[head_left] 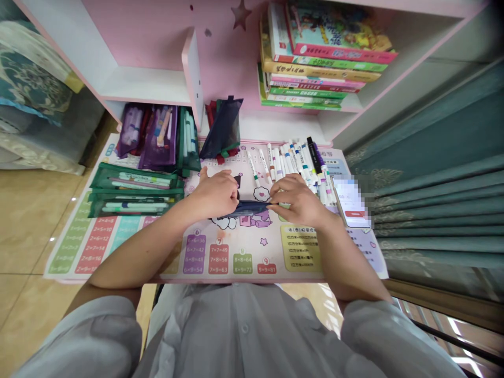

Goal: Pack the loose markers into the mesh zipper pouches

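A dark blue mesh pencil pouch (251, 207) lies flat across the middle of the desk mat, between my hands. My left hand (216, 195) is closed on its left end, and that end is hidden under the fingers. At the right end, my right hand (296, 198) pinches the pouch's top edge between thumb and fingers. Beyond my right hand lies a spread of white-barrelled markers (291, 160), with one black marker (314, 155) among them. Two green mesh pouches (136, 203) filled with pens lie left of my left forearm.
Purple pouches (159, 142) holding pens stand at the back left, beside upright dark blue and red pouches (222, 128). Stacked books (315, 79) fill the right shelf. A phone (350, 202) lies at the mat's right edge, near a teal curtain (437, 173).
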Demonstrator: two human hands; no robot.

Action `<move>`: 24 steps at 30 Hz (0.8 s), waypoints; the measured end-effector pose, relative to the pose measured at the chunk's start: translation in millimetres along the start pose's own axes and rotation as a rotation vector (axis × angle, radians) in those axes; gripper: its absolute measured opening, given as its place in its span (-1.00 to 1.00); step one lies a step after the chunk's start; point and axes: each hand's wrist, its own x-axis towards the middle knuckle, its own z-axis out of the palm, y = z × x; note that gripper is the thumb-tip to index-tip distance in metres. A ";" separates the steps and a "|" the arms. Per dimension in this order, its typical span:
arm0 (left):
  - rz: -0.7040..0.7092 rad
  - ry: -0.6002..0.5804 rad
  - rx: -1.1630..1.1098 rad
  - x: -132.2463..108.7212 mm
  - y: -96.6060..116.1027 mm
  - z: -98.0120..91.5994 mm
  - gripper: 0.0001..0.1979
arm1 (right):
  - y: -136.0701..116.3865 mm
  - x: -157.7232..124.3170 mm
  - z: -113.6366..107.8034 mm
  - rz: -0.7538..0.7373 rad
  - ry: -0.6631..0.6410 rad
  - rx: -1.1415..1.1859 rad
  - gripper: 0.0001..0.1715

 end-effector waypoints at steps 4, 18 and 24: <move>0.005 0.003 -0.004 0.8 -3.0 1.6 -0.80 | -0.7 0.3 -1.4 0.013 -0.018 -0.002 -0.79; 0.000 -0.020 0.064 -5.3 -5.5 -10.1 -0.81 | 0.3 -0.6 -1.4 0.021 -0.027 -0.008 -0.78; -0.007 -0.024 0.083 -6.5 -7.1 -12.8 -0.77 | 1.7 -1.1 -1.6 0.026 -0.031 -0.011 -0.79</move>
